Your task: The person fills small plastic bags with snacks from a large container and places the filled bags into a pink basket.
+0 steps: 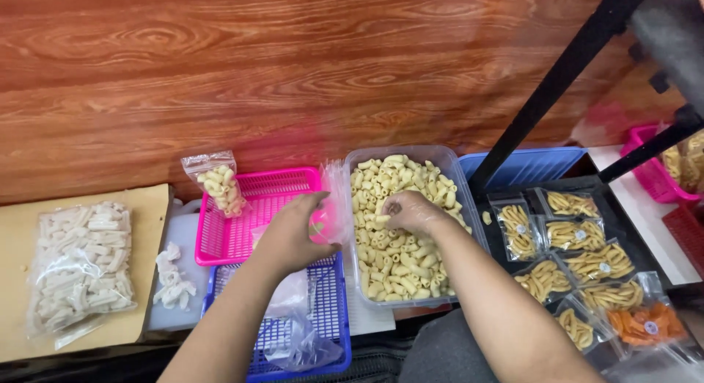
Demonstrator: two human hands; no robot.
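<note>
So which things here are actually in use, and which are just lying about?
In use:
right hand in the clear tub of pale tubes
left hand at a clear bag

Lying about:
pink basket
blue basket
sealed snack packets
big filled bag

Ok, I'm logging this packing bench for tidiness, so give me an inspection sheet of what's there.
Surface: wood-grain wall or panel behind; low bench with a brown cardboard sheet at left.
Job's things: clear tub full of pale tube snacks; small clear bag.
Clutter: pink basket, blue basket, large filled bag, small filled bag, loose white pieces, sealed packets on a dark tray.
Grippers: left hand holds the small clear bag open; right hand is in the tub, on the snacks.
Cables: nothing seen.
Surroundings: black metal frame, blue lid, pink basket at far right.
</note>
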